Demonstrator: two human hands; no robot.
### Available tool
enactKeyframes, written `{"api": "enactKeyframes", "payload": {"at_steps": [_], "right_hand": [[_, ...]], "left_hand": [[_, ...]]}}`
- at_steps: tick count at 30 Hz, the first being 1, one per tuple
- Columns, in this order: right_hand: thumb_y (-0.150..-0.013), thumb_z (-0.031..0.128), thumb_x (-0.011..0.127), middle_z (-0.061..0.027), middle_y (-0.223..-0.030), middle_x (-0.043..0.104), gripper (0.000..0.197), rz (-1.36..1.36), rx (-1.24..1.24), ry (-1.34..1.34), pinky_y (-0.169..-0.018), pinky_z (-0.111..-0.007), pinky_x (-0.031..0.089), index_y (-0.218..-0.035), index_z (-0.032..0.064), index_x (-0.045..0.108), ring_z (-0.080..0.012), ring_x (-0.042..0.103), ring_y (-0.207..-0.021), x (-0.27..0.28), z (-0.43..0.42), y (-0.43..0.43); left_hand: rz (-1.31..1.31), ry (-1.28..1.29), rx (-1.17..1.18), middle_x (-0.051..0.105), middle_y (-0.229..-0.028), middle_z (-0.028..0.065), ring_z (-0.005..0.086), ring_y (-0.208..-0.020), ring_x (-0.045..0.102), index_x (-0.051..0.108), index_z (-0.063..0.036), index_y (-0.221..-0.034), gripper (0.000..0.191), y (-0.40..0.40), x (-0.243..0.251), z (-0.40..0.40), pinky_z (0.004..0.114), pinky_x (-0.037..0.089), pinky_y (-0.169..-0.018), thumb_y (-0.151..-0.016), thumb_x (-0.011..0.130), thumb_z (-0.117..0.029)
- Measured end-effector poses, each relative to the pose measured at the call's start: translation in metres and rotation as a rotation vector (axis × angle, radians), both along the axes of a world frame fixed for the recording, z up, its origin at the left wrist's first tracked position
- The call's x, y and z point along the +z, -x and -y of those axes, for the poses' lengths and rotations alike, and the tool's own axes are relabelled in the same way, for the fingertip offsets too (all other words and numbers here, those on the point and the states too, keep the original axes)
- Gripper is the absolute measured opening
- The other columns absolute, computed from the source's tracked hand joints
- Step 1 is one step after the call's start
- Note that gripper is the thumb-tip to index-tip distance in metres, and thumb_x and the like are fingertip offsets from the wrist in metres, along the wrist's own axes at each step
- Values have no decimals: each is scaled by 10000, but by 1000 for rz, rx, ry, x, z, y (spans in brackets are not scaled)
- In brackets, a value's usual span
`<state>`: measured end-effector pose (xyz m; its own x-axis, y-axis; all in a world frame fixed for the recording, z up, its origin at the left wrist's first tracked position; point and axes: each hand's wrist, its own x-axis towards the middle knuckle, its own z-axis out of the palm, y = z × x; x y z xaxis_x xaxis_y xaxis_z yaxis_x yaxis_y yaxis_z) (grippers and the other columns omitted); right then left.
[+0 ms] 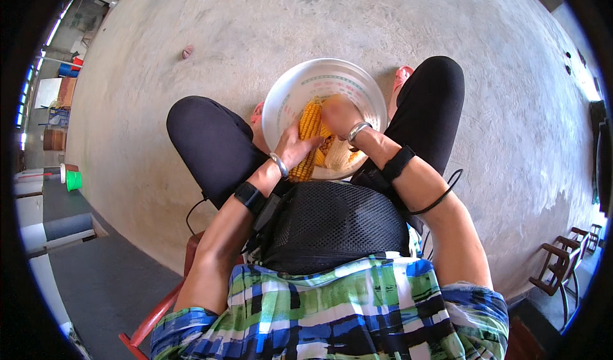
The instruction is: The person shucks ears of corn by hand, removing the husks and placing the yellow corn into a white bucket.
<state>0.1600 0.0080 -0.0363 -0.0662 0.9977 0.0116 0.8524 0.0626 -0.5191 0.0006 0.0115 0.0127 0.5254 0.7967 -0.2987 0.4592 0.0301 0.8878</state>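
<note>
My left hand grips an ear of yellow corn, held nearly upright over the near left part of a white basin. Close beside the upper end of that ear is my right hand, curled and blurred, so what its fingers hold is hidden. Inside the basin, below my right wrist, lies a pale corncob that looks stripped of most kernels. More yellow corn shows between the two hands, partly covered. Coloured printing runs around the basin's inner wall.
The basin stands between my knees on a concrete floor. A black mesh bag rests against my lap. Red chair parts show behind my left arm. Wooden stools stand far right; a green bucket is at left.
</note>
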Motion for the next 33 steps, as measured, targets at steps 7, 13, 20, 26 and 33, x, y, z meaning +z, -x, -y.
{"api": "enactKeyframes", "payload": {"at_steps": [7, 13, 20, 26, 33], "right_hand": [[-837, 169, 460, -80, -654, 548, 199, -275, -39, 219, -457, -306, 363, -803, 24, 591, -178, 457, -505, 5, 0, -14], [-847, 236, 488, -88, -654, 561, 265, -787, -469, 444, -480, -299, 369, -819, -6, 593, -164, 466, -516, 48, 6, -7], [-778, 243, 585, -113, -693, 621, 263, -878, -491, 237, -627, -313, 448, -797, -17, 621, -187, 577, -648, 16, 3, -13], [-801, 162, 547, -98, -699, 620, 184, -806, -454, 258, -631, -299, 455, -844, -2, 619, -168, 582, -661, 34, 9, -13], [-829, 122, 488, -87, -646, 596, 182, -977, -334, 187, -560, -263, 449, -842, -12, 610, -127, 566, -589, 41, 20, -19]], "left_hand": [[161, 302, 34, 582, -880, 114, 186, -743, 572, 463, 76, -1062, 450, -3, 17, 4, 268, 481, -628, -734, 624, -186], [7, 108, -14, 588, -905, 131, 195, -775, 580, 469, 69, -1065, 459, 1, 14, 3, 298, 480, -693, -728, 641, -192], [-55, -86, -81, 585, -987, 177, 220, -897, 577, 441, 78, -1077, 512, 1, 3, 4, 301, 458, -796, -705, 691, -170], [-46, -169, -70, 574, -1015, 174, 222, -928, 568, 412, 72, -1103, 539, 5, 1, 2, 303, 453, -820, -721, 691, -188], [-15, -125, 20, 589, -962, 159, 210, -890, 576, 448, 56, -1052, 472, 3, 10, 0, 303, 467, -781, -760, 663, -245]]}}
